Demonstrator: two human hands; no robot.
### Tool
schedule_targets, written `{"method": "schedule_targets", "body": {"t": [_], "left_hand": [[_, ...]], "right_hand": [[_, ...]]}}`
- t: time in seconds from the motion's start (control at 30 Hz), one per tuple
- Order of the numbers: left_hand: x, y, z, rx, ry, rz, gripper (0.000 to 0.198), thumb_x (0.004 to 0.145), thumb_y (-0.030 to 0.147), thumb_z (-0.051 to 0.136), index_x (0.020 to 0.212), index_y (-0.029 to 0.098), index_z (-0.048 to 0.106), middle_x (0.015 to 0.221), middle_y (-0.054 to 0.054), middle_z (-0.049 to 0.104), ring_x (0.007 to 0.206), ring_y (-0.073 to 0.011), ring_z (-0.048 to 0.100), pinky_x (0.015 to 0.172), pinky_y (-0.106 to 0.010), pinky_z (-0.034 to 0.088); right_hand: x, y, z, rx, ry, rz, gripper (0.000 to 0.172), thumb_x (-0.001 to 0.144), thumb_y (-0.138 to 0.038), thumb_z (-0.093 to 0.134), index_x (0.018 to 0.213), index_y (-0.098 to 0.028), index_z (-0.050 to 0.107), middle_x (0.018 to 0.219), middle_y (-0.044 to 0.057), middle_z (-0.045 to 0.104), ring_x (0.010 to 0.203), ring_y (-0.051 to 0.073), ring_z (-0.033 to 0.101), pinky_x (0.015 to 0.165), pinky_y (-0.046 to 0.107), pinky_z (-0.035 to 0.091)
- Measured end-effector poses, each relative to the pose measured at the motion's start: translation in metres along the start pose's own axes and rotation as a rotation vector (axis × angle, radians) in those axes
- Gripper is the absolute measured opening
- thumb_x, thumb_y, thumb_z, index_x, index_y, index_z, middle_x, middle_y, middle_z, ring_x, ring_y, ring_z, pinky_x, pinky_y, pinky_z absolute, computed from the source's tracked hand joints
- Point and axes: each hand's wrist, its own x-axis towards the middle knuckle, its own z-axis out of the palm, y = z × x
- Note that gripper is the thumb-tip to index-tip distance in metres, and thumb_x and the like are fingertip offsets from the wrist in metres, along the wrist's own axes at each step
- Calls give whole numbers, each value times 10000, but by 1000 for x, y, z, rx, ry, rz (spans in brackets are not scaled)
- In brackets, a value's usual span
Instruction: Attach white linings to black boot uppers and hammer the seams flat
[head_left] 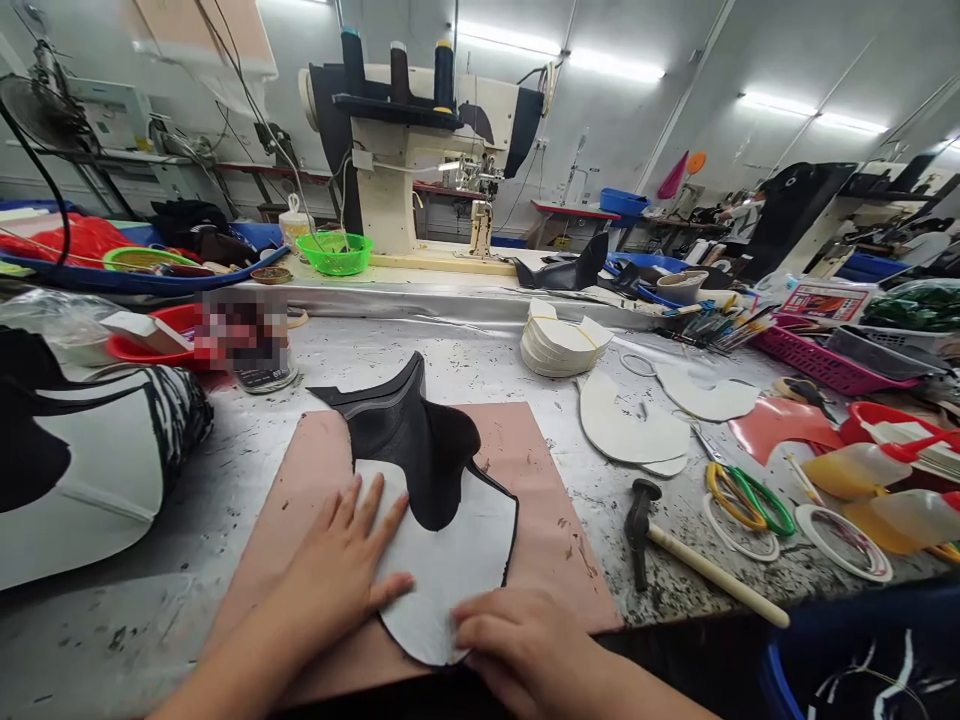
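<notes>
A black shoe upper with a pale grey lining lies on a pink mat in front of me. Its black part stands up toward the far side. My left hand rests on the lining's left side, palm down, fingers spread. At the near right edge, my right hand has its fingers curled around the border of the upper; the fingertips are slightly blurred and partly hidden. To the right of the mat lies a hammer with a wooden handle.
A pile of similar uppers sits at left. On the right are scissors, white cut pieces, tape rings and glue bottles. A stack of white pieces and a sewing machine stand behind. A blue bin is below.
</notes>
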Motion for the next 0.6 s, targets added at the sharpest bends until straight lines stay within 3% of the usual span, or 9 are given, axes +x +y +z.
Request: {"method": "schedule_targets", "body": {"t": [0.1,0.17,0.27,0.4,0.5,0.6], "left_hand": [[-34,25,10,57,191,182,671,750,519,578,1342,258,402,1391,-139,408,1257,-370,374,954,-469,375],[-55,38,9,104,300,321,640,758,435,577,1346,259,394,1360,-110,457,1205,-352,441,905,-424,427],[-72,42,0,154,367,475,584,771,259,536,1340,262,404,1300,-60,527,1143,-309,502,859,-352,464],[-71,36,-9,35,400,509,459,810,138,460,1249,265,506,1166,-4,618,1118,-227,521,956,-316,419],[-69,37,-12,-110,446,484,336,832,112,435,1093,237,606,986,-1,675,1009,-172,576,1031,-315,356],[-71,41,-16,-188,478,432,276,831,107,439,995,208,636,917,0,682,911,-150,608,949,-248,419]], "right_hand": [[10,-6,6,-130,46,94,181,784,-94,475,869,-189,603,936,38,651,783,153,585,685,235,466],[15,-10,9,-225,2,55,152,771,-74,478,788,-175,591,824,38,636,709,163,547,625,249,444],[17,-12,12,-308,-34,-18,156,768,-46,483,716,-168,566,755,29,608,646,157,498,572,253,408],[19,-12,16,-385,-9,-60,149,757,-46,499,701,-176,543,711,25,578,603,160,473,511,268,357],[20,-10,14,-385,35,45,154,765,-36,503,720,-177,544,730,32,584,618,156,507,532,257,374],[19,-10,9,-277,48,98,132,788,-67,511,790,-188,563,803,37,605,698,150,550,609,236,419]]}}
